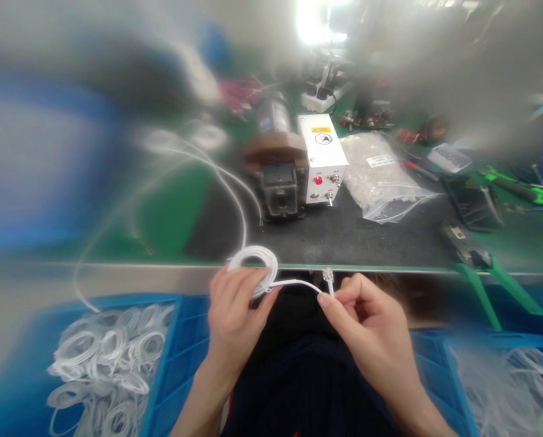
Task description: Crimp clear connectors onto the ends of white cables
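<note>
A small coil of white cable (pixel 254 252) is gripped by my left hand (pixel 235 303), in front of the bench's near edge. From the coil a short length runs across to my right hand (pixel 366 315), whose thumb and fingers pinch it close to its end. A clear modular plug (pixel 328 275) points upward from the pinched end. Beyond the coil, a white strand trails onto the black mat (pixel 339 243). Behind it stands a dark-fronted crimping machine (pixel 279 188) with a white control box (pixel 323 158) showing a red light.
Blue bins hold coiled cables (pixel 111 352) at lower left and more coils (pixel 526 388) at lower right. A green-handled crimping tool (pixel 475 255) overhangs the bench edge. A clear plastic bag (pixel 380 176) lies right of the machine. Loose white cable (pixel 207 136) lies at the left.
</note>
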### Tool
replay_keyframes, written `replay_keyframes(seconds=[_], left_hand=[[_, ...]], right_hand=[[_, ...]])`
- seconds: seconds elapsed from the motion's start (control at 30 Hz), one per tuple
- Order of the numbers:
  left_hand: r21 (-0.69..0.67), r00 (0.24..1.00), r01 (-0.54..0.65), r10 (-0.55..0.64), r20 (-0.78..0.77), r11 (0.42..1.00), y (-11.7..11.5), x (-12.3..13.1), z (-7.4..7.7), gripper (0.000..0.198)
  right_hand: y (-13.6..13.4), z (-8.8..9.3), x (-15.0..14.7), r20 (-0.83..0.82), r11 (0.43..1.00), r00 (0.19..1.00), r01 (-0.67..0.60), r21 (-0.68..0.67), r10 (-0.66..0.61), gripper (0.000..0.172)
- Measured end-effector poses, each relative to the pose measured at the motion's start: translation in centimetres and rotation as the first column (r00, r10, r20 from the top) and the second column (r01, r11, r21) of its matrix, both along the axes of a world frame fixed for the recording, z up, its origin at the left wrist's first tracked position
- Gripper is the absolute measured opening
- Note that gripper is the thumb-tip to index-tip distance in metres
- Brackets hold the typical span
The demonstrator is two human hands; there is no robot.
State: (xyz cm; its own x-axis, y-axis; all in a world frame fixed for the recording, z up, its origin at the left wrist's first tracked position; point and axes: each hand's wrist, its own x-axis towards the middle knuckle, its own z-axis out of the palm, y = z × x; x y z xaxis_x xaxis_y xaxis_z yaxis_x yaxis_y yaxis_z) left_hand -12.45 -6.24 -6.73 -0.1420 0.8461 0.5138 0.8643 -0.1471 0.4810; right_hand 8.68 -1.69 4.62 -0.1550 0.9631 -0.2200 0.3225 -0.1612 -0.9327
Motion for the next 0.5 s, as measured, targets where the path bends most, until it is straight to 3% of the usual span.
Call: replay_keyframes(seconds=[0.17, 0.5], left_hand=[[-0.022, 1.000, -0.001, 0.001, -0.001, 1.000, -0.22, -0.12, -0.28, 0.048], [-0.027, 1.000, 0.011, -0.011, 0.000, 1.000, -0.18, -0.23, -0.25, 0.048]], right_hand=[[0.02, -0.26, -0.16, 0.097, 0.998, 0.994, 0.038, 0.048, -0.042, 0.041], [0.07, -0.32, -0.40, 0.111, 0.996, 0.991, 0.065, 0.061, -0.072, 0.042]])
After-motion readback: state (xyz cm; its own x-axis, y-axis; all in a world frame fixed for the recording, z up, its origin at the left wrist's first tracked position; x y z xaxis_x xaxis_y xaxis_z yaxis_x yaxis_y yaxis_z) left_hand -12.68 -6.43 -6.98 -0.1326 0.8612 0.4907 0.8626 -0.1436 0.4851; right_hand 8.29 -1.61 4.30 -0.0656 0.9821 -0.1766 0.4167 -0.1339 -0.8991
